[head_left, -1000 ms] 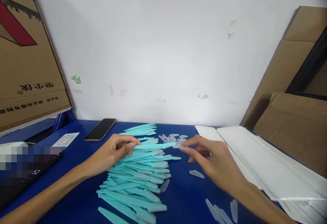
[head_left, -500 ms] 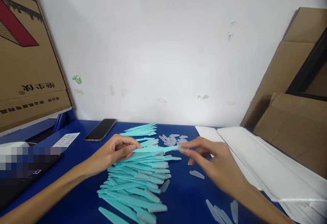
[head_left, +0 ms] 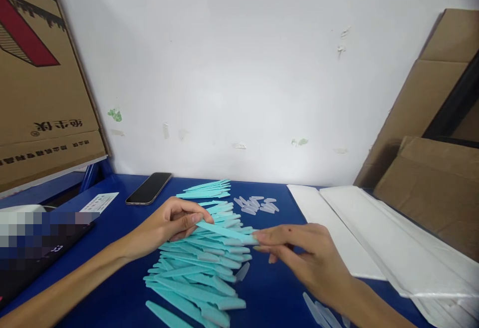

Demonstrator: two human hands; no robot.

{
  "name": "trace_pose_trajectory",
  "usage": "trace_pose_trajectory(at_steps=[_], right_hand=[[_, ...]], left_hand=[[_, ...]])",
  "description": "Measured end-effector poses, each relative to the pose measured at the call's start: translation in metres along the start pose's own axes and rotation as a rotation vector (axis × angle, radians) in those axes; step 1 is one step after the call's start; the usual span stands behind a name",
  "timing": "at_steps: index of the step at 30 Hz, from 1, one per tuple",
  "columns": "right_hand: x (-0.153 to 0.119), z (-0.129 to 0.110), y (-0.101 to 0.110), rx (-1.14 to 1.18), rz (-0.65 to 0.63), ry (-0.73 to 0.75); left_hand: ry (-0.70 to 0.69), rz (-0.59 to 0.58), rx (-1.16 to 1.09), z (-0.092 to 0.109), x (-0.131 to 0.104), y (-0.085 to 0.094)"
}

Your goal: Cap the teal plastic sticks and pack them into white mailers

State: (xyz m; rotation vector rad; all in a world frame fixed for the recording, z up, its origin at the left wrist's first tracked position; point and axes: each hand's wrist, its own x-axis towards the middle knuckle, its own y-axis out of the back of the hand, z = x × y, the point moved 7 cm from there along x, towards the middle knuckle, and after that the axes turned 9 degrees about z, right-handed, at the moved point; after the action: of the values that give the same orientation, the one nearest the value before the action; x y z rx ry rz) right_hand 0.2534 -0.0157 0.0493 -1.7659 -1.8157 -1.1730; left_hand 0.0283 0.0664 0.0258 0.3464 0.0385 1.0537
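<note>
Between my two hands is a teal eyebrow razor [head_left: 228,232], tilted down to the right. My left hand [head_left: 183,220] pinches its handle end between thumb and fingers. At the other end, my right hand [head_left: 295,245] is closed on the blade end, where a translucent cap partly shows at the fingertips. Below and behind lies a heap of teal razors [head_left: 194,270], many with their capped ends to the right. Several loose clear caps [head_left: 256,204] sit beyond my right hand, and more caps [head_left: 318,310] lie near the front, partly hidden by my right forearm.
A phone [head_left: 149,188] and a printed card [head_left: 100,202] lie on the blue table [head_left: 279,288] at left, beside a dark device with a lit display [head_left: 41,260]. White padded sheets [head_left: 396,243] are at right. Cardboard boxes [head_left: 48,83] stand on both sides before the white wall.
My right hand has moved left and down, closer to my left hand. The razor has gone from nearly level to sloping down rightward. My left hand has barely moved.
</note>
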Motion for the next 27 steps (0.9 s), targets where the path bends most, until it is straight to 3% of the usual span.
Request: trace_pose_trajectory(at_steps=[4, 8, 19, 27], right_hand=[[-0.004, -0.014, -0.004, -0.115, -0.047, 0.199], [-0.006, -0.020, -0.003, -0.157, -0.045, 0.298], [-0.005, -0.028, 0.001, -0.200, -0.029, 0.375], [-0.003, -0.015, 0.000, -0.358, -0.067, 0.351]], left_hand=[[0.016, 0.017, 0.008, -0.002, 0.000, 0.002], [0.026, 0.022, 0.002, 0.001, -0.002, 0.002], [0.037, 0.009, 0.062, 0.003, -0.006, -0.006], [-0.136, 0.023, 0.387, 0.012, -0.007, -0.005]])
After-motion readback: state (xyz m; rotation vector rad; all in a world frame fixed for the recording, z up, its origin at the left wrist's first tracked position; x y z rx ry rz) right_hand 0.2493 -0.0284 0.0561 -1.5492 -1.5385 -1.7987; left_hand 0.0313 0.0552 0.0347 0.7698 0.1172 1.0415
